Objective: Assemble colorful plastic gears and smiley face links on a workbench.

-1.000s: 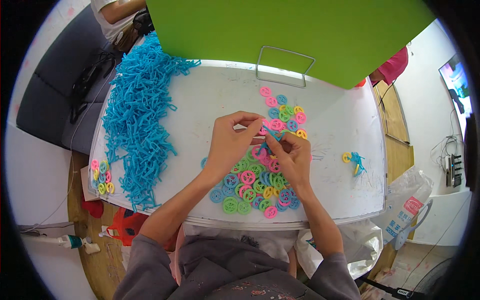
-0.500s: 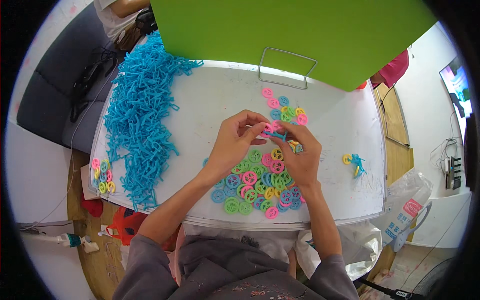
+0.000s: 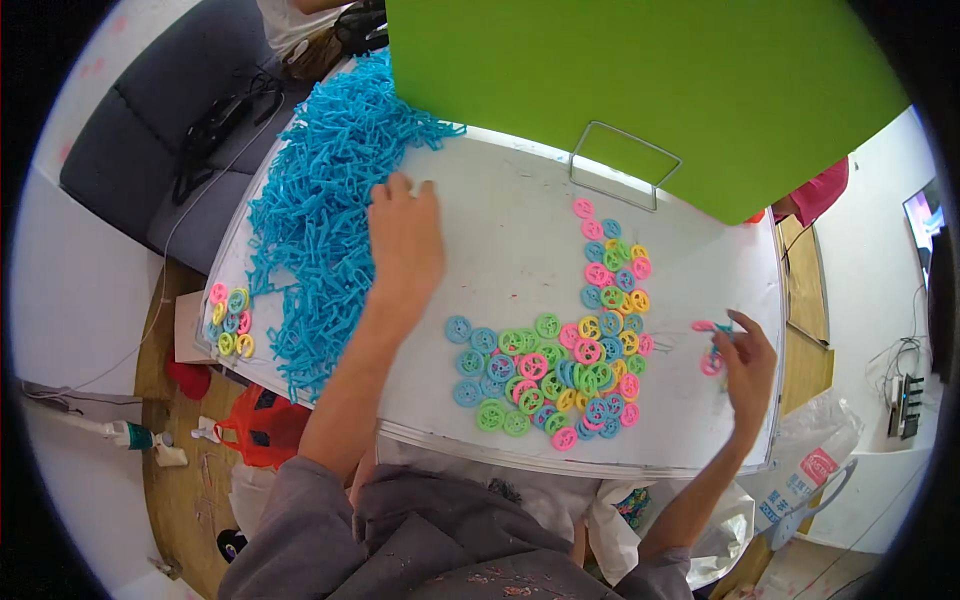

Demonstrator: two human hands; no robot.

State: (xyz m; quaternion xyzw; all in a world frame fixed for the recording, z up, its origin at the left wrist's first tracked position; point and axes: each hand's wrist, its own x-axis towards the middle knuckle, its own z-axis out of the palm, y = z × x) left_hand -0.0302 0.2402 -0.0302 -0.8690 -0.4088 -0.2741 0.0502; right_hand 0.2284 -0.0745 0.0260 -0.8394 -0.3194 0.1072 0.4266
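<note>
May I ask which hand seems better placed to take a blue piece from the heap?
Probably the left hand: it is at the blue heap, while the right hand is beyond the wheels, by a pink piece.

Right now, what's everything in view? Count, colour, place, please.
Table: one, white, centre
Plastic pieces: countless, blue, heaped at left
Spoked wheels: dozens, pink, green, blue, yellow, mid-table and near-left corner
Panel: one, green, far edge
Wire loop: one, silver, before panel
Sofa: one, grey, upper left
Carrier bag: one, red, lower left
Plastic bags: several, whitish, lower right
Screen: one, multicoloured, right wall
Another person: one, white clothing, upper left
Sleeves: two, grey, lower edge
Left hand: one, over plastic pieces' edge
Right hand: one, table's right, by pink wheel
</note>
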